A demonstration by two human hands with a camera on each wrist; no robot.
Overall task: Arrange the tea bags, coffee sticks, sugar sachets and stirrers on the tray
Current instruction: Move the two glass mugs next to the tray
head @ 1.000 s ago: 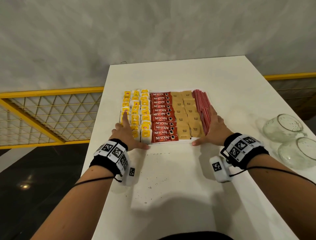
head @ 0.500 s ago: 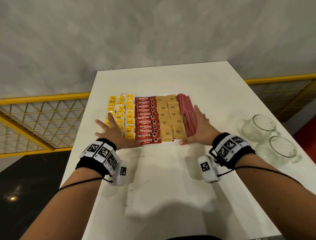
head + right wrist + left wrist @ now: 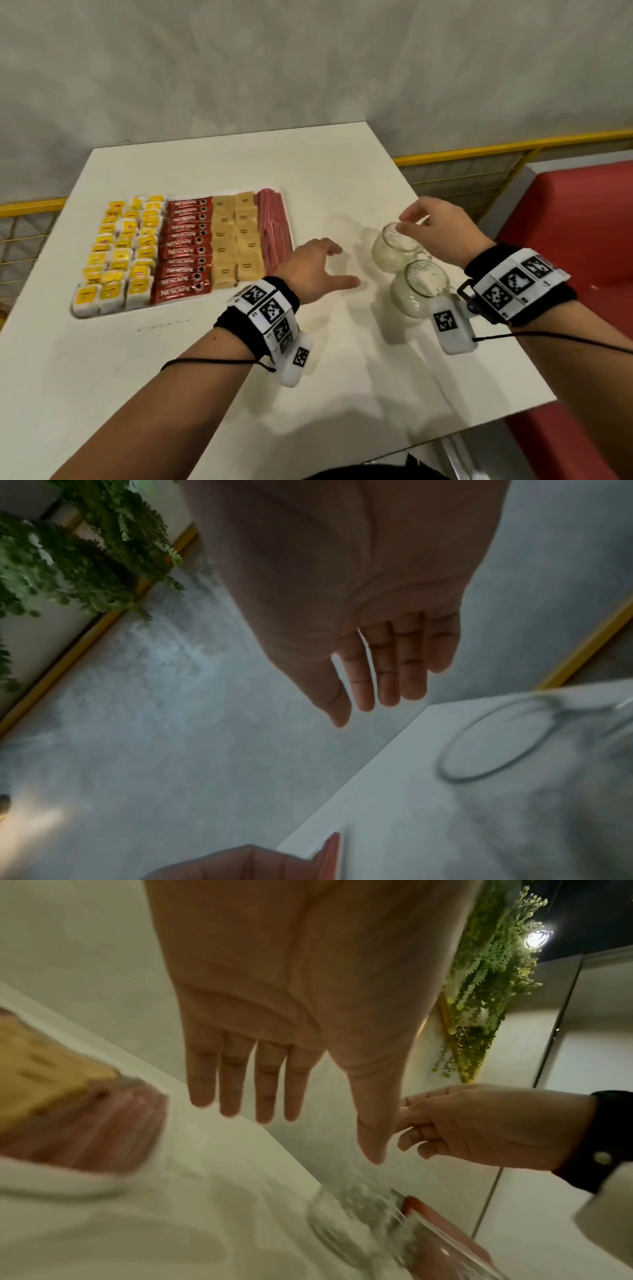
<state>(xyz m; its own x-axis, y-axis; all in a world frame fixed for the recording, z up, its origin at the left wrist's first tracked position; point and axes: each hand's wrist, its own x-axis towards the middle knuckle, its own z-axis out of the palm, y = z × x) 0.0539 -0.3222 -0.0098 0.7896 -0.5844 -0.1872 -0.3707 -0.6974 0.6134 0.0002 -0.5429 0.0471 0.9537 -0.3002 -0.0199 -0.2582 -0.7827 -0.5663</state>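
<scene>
A white tray (image 3: 289,219) on the table's left holds rows of yellow tea bags (image 3: 120,253), red coffee sticks (image 3: 186,248), tan sugar sachets (image 3: 234,240) and pink-red stirrers (image 3: 275,233). My left hand (image 3: 318,263) hovers just right of the tray with fingers straight and spread, holding nothing; the left wrist view shows the same empty left hand (image 3: 274,1091). My right hand (image 3: 431,219) hangs over the farther glass mug (image 3: 394,251), fingers relaxed and empty. In the right wrist view the right hand (image 3: 377,685) is above the mug rim (image 3: 496,739).
A second glass mug (image 3: 419,287) stands nearer me beside the first. The white table (image 3: 171,377) ends close behind the mugs on the right, with a red seat (image 3: 582,212) beyond. Yellow railing (image 3: 479,147) borders the back.
Both hands left the tray's front corners and moved right: the left now hovers beside the tray, the right above the glass mugs. The head view swung right.
</scene>
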